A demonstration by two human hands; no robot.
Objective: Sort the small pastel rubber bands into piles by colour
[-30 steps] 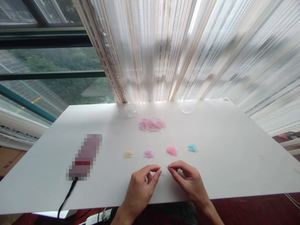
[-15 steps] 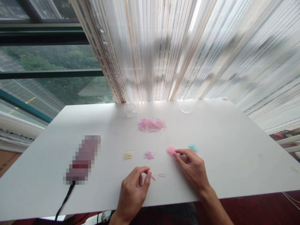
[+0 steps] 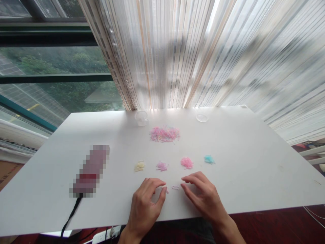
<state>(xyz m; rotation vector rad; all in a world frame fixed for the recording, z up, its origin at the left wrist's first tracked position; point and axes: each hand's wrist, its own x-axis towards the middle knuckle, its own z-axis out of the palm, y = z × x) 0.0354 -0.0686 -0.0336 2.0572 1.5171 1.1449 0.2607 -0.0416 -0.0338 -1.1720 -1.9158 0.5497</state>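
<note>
Near the table's front edge, my left hand (image 3: 148, 200) rests with thumb and index fingertips slightly apart. A small pale pink rubber band (image 3: 167, 190) lies right by its thumb tip, partly hidden. Just to the right is a second pale pink rubber band (image 3: 175, 187), lying loose between my hands. My right hand (image 3: 205, 195) hovers beside that band, thumb and index finger apart, nothing between them. Beyond the hands sit small piles in a row: yellow bands (image 3: 139, 166), purple bands (image 3: 161, 165), pink bands (image 3: 187, 163) and turquoise bands (image 3: 209, 159).
Farther back lies a larger heap of mixed-colour bands (image 3: 164, 134). A clear plastic tub (image 3: 141, 118) and a clear round lid (image 3: 202, 117) stand at the white table's (image 3: 248, 169) far edge. At left is a pixelated object (image 3: 90, 173) with a black cord.
My right hand has left the pink pile and come down and toward me, beside the loose band, its fingers now apart. The left hand has barely moved.
</note>
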